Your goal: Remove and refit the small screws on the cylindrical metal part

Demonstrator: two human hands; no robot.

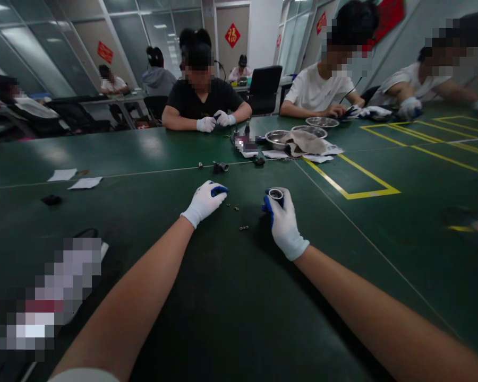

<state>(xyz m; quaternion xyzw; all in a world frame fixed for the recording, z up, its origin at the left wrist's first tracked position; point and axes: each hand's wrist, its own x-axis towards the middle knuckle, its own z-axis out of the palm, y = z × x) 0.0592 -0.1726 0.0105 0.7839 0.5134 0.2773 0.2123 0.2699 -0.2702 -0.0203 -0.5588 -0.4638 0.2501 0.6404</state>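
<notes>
My right hand (286,223), in a white glove with blue palm, is wrapped round a dark hollow cylinder with a silver rim (276,194). Its open end faces up, and the fingers hide most of its side. My left hand (205,203), gloved the same way, rests low over the table with curved fingers and a dark gap between thumb and forefinger. No object shows in it. Just right of it lie small metal rings or nuts (236,208), and nearer me a short row of similar small metal pieces (244,228). Beyond the left hand sits a dark cylindrical part (220,167).
A small metal piece (201,165) and a black part (259,161) lie farther back. Metal bowls (276,139) stand beside a grey cloth (304,142). Papers (85,183) and a black object (51,200) are at left. A co-worker (203,101) sits opposite; others sit at right.
</notes>
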